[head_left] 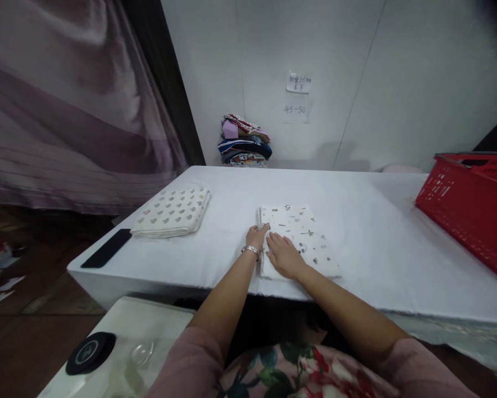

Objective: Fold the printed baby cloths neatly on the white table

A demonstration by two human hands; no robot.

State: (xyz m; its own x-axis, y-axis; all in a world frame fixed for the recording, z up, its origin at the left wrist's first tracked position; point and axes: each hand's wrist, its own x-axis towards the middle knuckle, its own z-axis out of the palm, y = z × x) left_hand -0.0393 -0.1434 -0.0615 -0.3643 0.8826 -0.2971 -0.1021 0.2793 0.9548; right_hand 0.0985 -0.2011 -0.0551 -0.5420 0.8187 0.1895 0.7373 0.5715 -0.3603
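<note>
Printed cloth (308, 240): lay folded on the white table (376, 221), near its front edge.
Left hand (257, 237): touched the cloth's left edge, thumb reaching over the top; whether the fingers pinched it, I could not tell.
Right hand (285, 257): rested flat on the cloth, fingers extended and close together.
2nd folded cloth (171, 213): sat at the left, near a black slab (107, 249).
Red basket (472, 207): stood at the right.

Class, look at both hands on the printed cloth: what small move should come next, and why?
Probably slide the right hand rightward to smooth the printed cloth: it lies on top, while the left hand sits at the cloth's left edge, seemingly placed to steady it.
</note>
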